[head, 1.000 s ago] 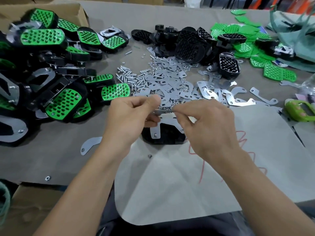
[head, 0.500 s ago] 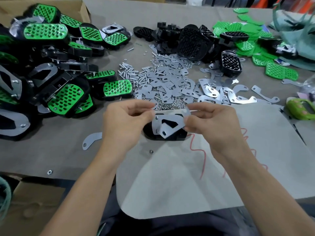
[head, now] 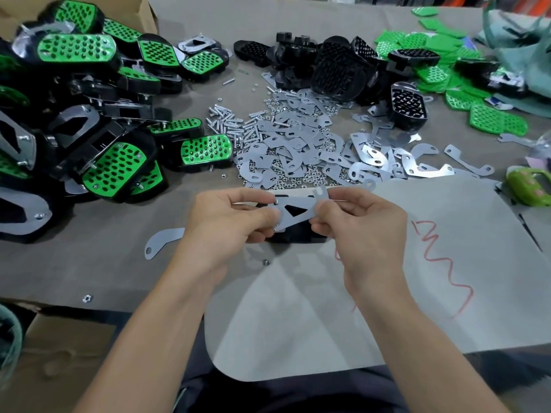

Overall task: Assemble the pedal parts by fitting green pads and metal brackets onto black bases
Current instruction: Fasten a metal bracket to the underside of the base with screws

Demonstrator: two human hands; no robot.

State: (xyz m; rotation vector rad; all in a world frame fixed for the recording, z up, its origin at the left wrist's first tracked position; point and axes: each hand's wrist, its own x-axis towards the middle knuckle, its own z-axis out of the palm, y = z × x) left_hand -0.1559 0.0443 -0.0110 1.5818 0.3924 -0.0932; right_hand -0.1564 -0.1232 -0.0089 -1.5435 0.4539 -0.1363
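Turned since half a second ago, the metal bracket point(head: 298, 199) now shows its flat face to the camera and lies level between the hands, where before it hung at a slant. The left hand point(head: 235, 216) pinches its left end between thumb and curled fingers. The right hand point(head: 357, 225) pinches the right end the same way, so each grip is closed tight on the thin plate and holds nothing else. A second thin strip seems to overlap the first along the top edge, but I cannot tell for sure.

The bracket's long axis runs left to right, with its triangular opening midway between the two grips. Directly below and just behind it sits the black base point(head: 301, 235), resting on the table point(head: 89, 263) at the far edge of the white sheet point(head: 387, 308). Its long axis appears to run left to right too, so the plate looks nearly lined up for a straight drop onto it. Both hands are about equally near the base, one at either end.

Farther out, a loose bracket point(head: 162, 242) lies left of the left wrist. Spare brackets point(head: 298, 144) and screws point(head: 229, 123) are heaped beyond the hands. Finished pedals point(head: 113, 168) are stacked far left, and the green pads point(head: 492, 120) lie far right.
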